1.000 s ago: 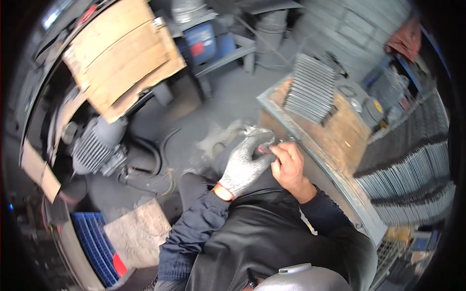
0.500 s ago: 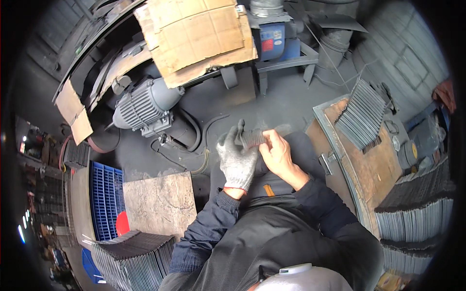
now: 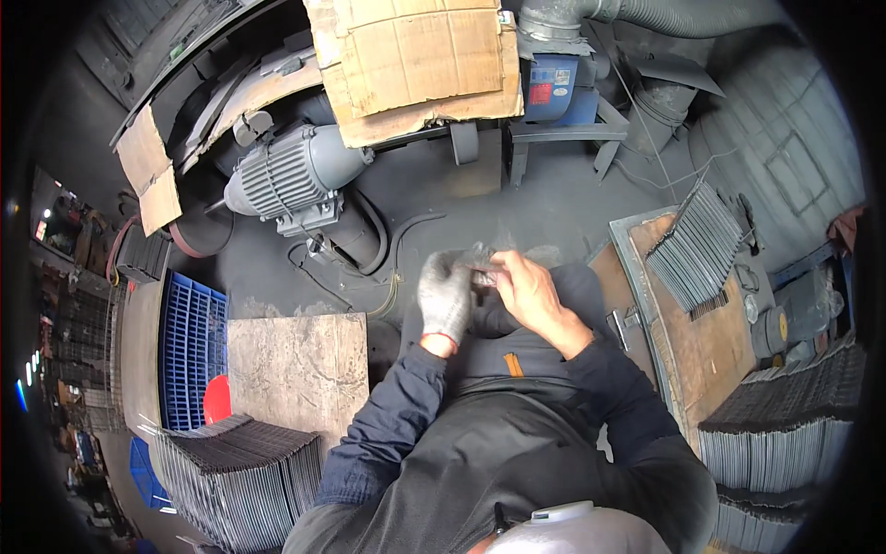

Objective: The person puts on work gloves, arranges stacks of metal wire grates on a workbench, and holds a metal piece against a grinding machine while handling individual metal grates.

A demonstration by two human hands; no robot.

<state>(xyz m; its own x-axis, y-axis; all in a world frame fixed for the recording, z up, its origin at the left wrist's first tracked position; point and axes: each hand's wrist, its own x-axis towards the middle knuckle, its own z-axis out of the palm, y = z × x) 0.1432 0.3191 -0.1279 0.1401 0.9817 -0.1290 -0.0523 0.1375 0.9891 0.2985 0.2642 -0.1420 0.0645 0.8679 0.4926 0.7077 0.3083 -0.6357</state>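
My left hand point(image 3: 441, 297) wears a light grey knit glove with a red-edged cuff and dark, dirty fingers. My right hand point(image 3: 533, 294) is bare. The two meet above my lap, where both are closed on a bunched dark grey piece point(image 3: 478, 259) that looks like a second glove. The left fingers curl round one side of it, and the right thumb and fingers pinch the other. Fingers and folds overlap, so its full shape is hidden.
A wooden board point(image 3: 297, 374) and stacked thin dark plates point(image 3: 235, 475) lie at left, beside a blue crate point(image 3: 194, 355). A grey motor point(image 3: 291, 175) stands ahead near cardboard point(image 3: 425, 60). The right-hand bench point(image 3: 706, 346) bears a plate stack point(image 3: 699, 247); more plates point(image 3: 775, 452) are nearer.
My left fingers, raised and spread before, have curled down round the grey glove. Both hands stay close together. The view has shifted slightly, so the surroundings sit differently.
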